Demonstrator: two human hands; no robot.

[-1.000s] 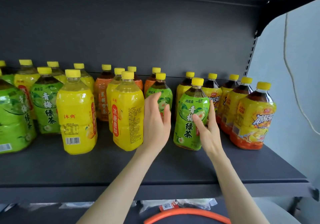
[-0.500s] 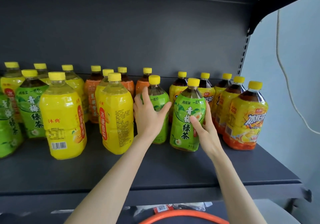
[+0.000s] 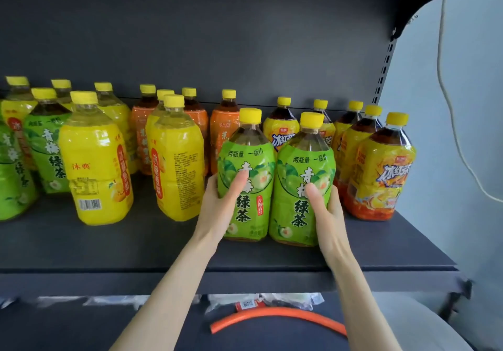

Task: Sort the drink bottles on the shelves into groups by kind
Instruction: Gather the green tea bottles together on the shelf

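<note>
Dark-grey metal first: shelf, wide and flat, carrying every bottle upright in front of a matching back panel. Mixed rows on it, hence the sorting: far green bottles at the left end, yellow bottles out front beside them, orange bottles along the back, red-tea bottles bunched at the right end and looking like one finished group. Between the yellow and red-tea lots, near the front edge: left green bottle and right green bottle, same label, sides touching, labels facing out. Set side by side, probably so as to travel as a pair toward the far green ones, well apart at the other end. Cannot tell whether resting on the shelf or raised just off it. Gripped one per hand: left hand on the outer left side of the left green bottle at mid-label, right hand mirrored on the outer right side of the right green bottle. Closed firmly round each, thumbs laid up the front of the label, remaining fingers curled behind and hidden. Reads as a squeeze from both outer sides, pressing the two together to stop either from tipping. Suits full, heavy bottles in slippery wrap: a hold on the broad body, not the narrow neck. Next calls, most likely, for a lift clear of the yellow caps or a slide along the bare front strip.
</note>
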